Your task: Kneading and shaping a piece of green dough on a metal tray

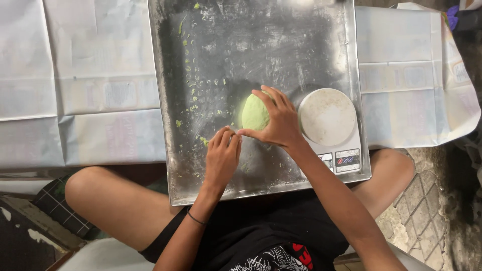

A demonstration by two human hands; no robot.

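A green dough ball is cupped by the right hand on the metal tray, beside a round-plated scale. The left hand, fingers pinched closed, is positioned just beside it.

Metal tray: dull grey sheet, scuffed and smeared, with a floury film. Dough ball: pale green, matt, smooth. Dough crumbs: green, rough flecks. Scale: round plate, matt and dusted white; body smooth plastic. Paper sheets: thin, creased, faintly glossy. Paving: rough stone.
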